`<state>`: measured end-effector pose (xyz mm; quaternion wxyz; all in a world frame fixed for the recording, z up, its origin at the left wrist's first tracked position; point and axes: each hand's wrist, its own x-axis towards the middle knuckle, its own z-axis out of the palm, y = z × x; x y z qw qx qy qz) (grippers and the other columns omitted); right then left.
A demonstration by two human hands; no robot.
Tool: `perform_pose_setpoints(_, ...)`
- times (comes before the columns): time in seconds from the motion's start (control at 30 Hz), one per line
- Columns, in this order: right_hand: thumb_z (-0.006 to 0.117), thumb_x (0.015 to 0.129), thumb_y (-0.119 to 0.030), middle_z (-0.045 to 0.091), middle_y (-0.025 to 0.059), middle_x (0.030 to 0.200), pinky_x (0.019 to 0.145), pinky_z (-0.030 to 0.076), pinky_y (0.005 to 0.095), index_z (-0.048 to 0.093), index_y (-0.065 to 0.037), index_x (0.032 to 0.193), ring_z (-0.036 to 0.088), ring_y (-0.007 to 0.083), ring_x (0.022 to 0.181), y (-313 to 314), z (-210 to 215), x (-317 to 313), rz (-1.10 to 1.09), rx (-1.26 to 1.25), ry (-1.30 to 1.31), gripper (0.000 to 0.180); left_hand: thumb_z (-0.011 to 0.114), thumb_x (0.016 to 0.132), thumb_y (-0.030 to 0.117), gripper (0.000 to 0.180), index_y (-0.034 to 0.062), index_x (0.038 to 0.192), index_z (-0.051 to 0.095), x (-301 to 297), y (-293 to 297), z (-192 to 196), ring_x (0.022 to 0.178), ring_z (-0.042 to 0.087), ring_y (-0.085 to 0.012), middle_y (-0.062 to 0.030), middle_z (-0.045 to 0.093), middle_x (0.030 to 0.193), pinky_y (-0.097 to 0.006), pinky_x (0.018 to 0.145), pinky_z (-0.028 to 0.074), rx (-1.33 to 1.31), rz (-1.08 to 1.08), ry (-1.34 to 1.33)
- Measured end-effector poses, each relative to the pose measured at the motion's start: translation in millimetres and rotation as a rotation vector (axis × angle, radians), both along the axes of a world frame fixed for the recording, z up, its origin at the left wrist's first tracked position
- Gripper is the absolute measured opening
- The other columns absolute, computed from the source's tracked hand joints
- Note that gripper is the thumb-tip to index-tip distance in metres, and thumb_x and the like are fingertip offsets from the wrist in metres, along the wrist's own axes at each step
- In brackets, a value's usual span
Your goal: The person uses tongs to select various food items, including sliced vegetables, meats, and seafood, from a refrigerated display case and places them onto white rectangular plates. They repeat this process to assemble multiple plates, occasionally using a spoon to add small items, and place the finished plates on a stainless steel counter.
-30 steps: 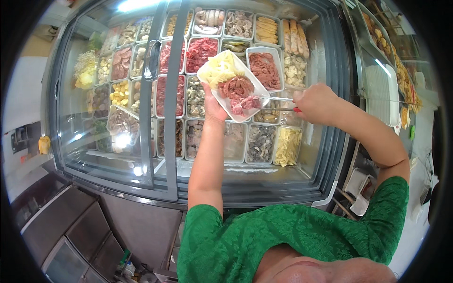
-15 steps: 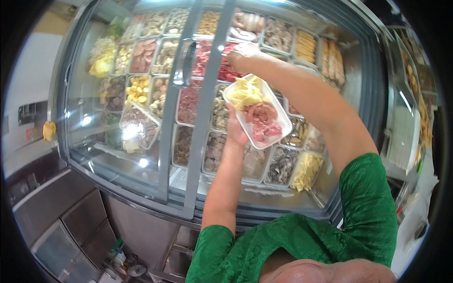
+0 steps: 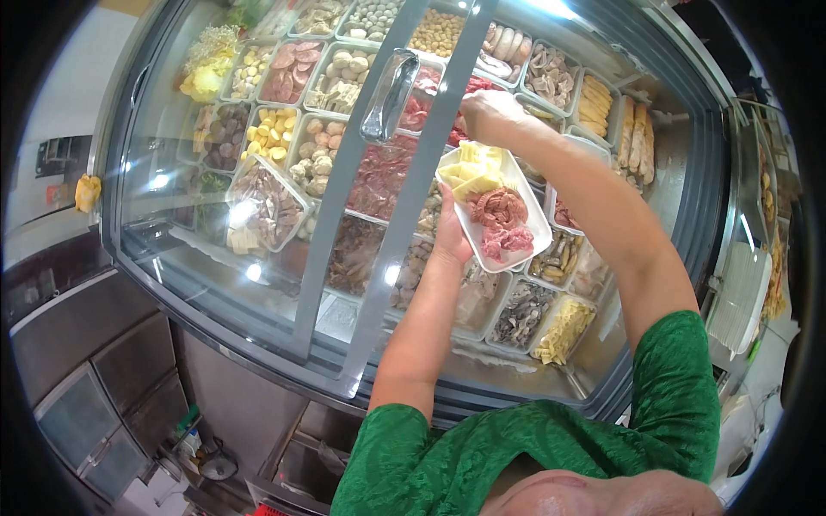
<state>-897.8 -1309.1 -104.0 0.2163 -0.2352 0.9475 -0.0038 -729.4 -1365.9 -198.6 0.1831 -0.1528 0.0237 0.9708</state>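
Observation:
My left hand [image 3: 453,230] grips a white foam tray [image 3: 535,209] by its left side, above the open part of a glass-topped display case. In the tray lie pale yellow slices [image 3: 475,172], a curled heap of pinkish-brown meat [image 3: 498,210] and lighter pink meat pieces [image 3: 506,241]. Beyond the tray, my right hand [image 3: 490,116] reaches down at the bright red meat [image 3: 456,133], its fingers curled. The fingertips are partly hidden, so anything between them cannot be made out.
A grey-framed glass door with a handle [image 3: 389,96] covers the case's left part. Containers around my hands hold sausages [image 3: 505,43], breadsticks-like rolls [image 3: 637,142], grey strips [image 3: 523,314] and yellow strips [image 3: 564,331]. White trays [image 3: 742,284] are stacked at the right.
The view has shifted, so the case and tray appear farther right. My left hand still holds the tray. My right hand stays at the red meat, its fingers now curled downward.

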Motion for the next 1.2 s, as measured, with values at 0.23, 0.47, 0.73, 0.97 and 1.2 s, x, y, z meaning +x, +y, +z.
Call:
perform_pose_setpoints(0.23,0.049,0.083,-0.034,0.065,0.012,0.08,0.07,0.049,0.0377,0.065,-0.007,0.087,0.063,0.025,0.077,7.2,31.2,8.3,-0.166,-0.153,0.05,0.032,0.028,0.088,0.06,0.069,0.0071,0.131,0.035,-1.5,4.6,3.8,0.116,0.046,-0.03,-0.0145,0.045,0.128,-0.046,0.099,0.038,-0.017,-0.011,-0.016)
perform_pose_setpoints(0.47,0.051,0.082,-0.033,0.064,0.0129,0.094,0.073,0.049,0.0388,0.065,-0.007,0.095,0.063,0.0287,0.083,21.8,9.2,-0.5,-0.055,-0.005,-0.013,0.032,0.025,0.087,0.062,0.071,0.0067,0.13,0.038,-4.5,4.8,2.4,0.113,0.046,-0.0322,-0.0162,0.047,0.125,-0.048,0.098,0.036,-0.011,0.016,-0.025)
perform_pose_setpoints(0.73,0.059,0.077,-0.018,0.066,0.0106,0.092,0.073,0.05,0.037,0.066,-0.008,0.094,0.063,0.0276,0.087,10.9,8.6,-10.9,-0.054,0.113,0.086,0.021,0.024,0.086,0.064,0.074,0.0062,0.13,0.038,-4.7,4.8,-11.3,0.112,0.047,-0.0326,-0.0169,0.048,0.123,-0.048,0.098,0.036,-0.023,0.019,-0.048)
perform_pose_setpoints(0.97,0.059,0.078,-0.018,0.066,0.0071,0.089,0.066,0.053,0.0333,0.066,-0.012,0.097,0.065,0.0234,0.084,-18.0,-15.7,-5.7,0.089,0.091,0.123,0.021,0.031,0.086,0.062,0.071,0.0084,0.132,0.033,-0.5,6.8,-3.2,0.118,0.045,-0.0295,-0.014,0.044,0.128,-0.046,0.1,0.037,0.082,-0.043,0.009)
perform_pose_setpoints(1.2,0.058,0.08,-0.021,0.066,0.007,0.087,0.064,0.052,0.0324,0.066,-0.014,0.098,0.065,0.0222,0.082,-22.5,-9.6,-2.4,-0.046,0.05,0.047,0.021,0.026,0.085,0.065,0.075,0.0062,0.131,0.036,0.1,9.6,-10.7,0.115,0.045,-0.0322,-0.016,0.046,0.126,-0.047,0.099,0.036,0.01,-0.043,-0.022)
